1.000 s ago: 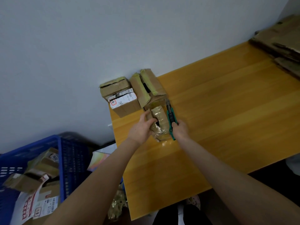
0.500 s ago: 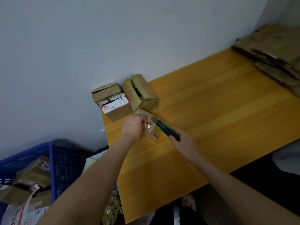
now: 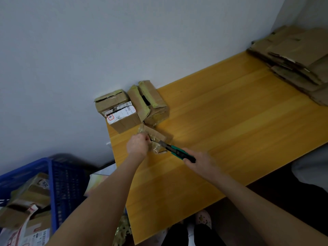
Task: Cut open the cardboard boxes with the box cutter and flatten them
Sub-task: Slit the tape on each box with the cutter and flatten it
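Observation:
A small tape-wrapped cardboard box (image 3: 156,137) lies on the yellow wooden table (image 3: 230,125) near its left end. My left hand (image 3: 138,145) grips the box's left side. My right hand (image 3: 199,161) holds a green and black box cutter (image 3: 177,152), whose blade tip rests against the box beside my left fingers. Behind it stand two more boxes: one with a white shipping label (image 3: 119,110) and one with green tape and open flaps (image 3: 150,103).
A stack of flattened cardboard (image 3: 298,64) lies at the table's far right corner. A blue plastic crate (image 3: 58,189) with more boxes stands on the floor at left. The grey wall runs behind the table. My feet (image 3: 203,217) show below the table's front edge.
The small box turned from lying lengthwise to sideways under my left hand. My right hand drew back to the right, swinging the cutter from alongside the box to pointing into it.

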{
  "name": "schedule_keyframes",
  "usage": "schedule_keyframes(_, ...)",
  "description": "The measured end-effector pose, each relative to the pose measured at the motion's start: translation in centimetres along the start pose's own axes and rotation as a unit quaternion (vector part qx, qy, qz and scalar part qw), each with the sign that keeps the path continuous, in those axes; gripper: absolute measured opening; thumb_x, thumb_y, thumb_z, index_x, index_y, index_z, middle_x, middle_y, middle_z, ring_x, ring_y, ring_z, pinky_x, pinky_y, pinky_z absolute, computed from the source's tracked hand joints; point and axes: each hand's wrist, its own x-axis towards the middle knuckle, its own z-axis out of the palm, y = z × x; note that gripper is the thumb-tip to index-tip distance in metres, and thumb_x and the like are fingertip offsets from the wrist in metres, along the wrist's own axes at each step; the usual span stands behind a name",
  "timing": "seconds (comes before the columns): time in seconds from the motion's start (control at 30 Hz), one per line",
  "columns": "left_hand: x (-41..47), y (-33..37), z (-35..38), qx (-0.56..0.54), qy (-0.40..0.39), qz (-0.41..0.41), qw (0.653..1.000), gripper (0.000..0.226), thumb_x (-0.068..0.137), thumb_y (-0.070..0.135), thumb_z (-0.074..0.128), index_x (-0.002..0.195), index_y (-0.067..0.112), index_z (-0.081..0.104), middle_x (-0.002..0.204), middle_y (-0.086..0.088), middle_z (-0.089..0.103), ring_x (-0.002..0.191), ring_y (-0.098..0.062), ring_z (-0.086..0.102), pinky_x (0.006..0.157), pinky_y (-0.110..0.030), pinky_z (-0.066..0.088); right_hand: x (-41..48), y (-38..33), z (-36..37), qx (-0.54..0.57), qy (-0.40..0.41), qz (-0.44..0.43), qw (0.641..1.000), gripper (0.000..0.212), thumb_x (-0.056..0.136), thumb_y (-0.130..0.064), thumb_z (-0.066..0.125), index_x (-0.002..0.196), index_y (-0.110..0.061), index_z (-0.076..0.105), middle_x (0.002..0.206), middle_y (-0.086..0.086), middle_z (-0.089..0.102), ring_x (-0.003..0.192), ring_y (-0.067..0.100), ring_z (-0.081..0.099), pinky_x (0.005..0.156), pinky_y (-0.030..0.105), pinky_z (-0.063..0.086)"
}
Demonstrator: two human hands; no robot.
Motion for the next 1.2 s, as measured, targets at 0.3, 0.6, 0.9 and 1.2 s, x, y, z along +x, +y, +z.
schedule_keyframes(0.3, 0.1, -1.2, -0.6, 0.001, 0.021, 0.149, 0.989, 0.014, 0.095, 0.012, 0.050, 0.091, 0.015, 0.063, 0.102, 0.001, 0.060, 0.100, -0.019, 0.046, 0.070, -0.025, 0.030, 4.6, 0.9, 0.7, 0.179, 0.092, 0.227, 0.953, 0.041, 0.103, -0.023, 0.043, 0.142, -0.010, 0.040, 0.121, 0.012, 0.059, 0.093, 0.025, 0.060, 0.063, 0.028, 0.042)
schedule_keyframes(0.6, 0.4, -1.2, -1.9, 0.047, 0.067, 0.337, 0.938, 0.007, 0.092, 0.015, 0.059, 0.095, 0.014, 0.066, 0.100, 0.000, 0.060, 0.099, -0.018, 0.049, 0.072, -0.022, 0.039, 6.3, -2.3, 0.9, 0.193, 0.080, 0.150, 0.966, 0.069, 0.093, -0.042, 0.059, 0.150, -0.016, 0.029, 0.147, 0.007, 0.041, 0.132, 0.027, 0.043, 0.106, 0.041, 0.039)
schedule_keyframes(0.9, -0.3, 2.0, -6.8, 0.018, 0.202, 0.433, 0.878, 0.028, 0.089, 0.029, 0.044, 0.087, 0.014, 0.067, 0.090, 0.000, 0.064, 0.093, -0.016, 0.049, 0.068, -0.030, 0.054, 8.0, -7.6, -3.5, 0.454, -0.003, 0.182, 0.872, 0.112, 0.049, -0.046, 0.081, 0.147, -0.022, 0.030, 0.135, 0.009, 0.054, 0.110, 0.025, 0.056, 0.064, 0.026, 0.042)
schedule_keyframes(1.2, -1.7, 4.1, -9.5, -0.123, 0.172, 0.250, 0.945, 0.054, 0.091, 0.036, 0.062, 0.139, 0.018, 0.046, 0.150, -0.007, 0.029, 0.121, -0.021, 0.049, 0.093, -0.041, 0.053, 7.0, -10.1, -5.8, 0.515, 0.089, 0.154, 0.838, 0.055, 0.082, -0.027, 0.073, 0.129, -0.020, 0.046, 0.111, 0.002, 0.057, 0.095, 0.021, 0.056, 0.079, 0.038, 0.052)
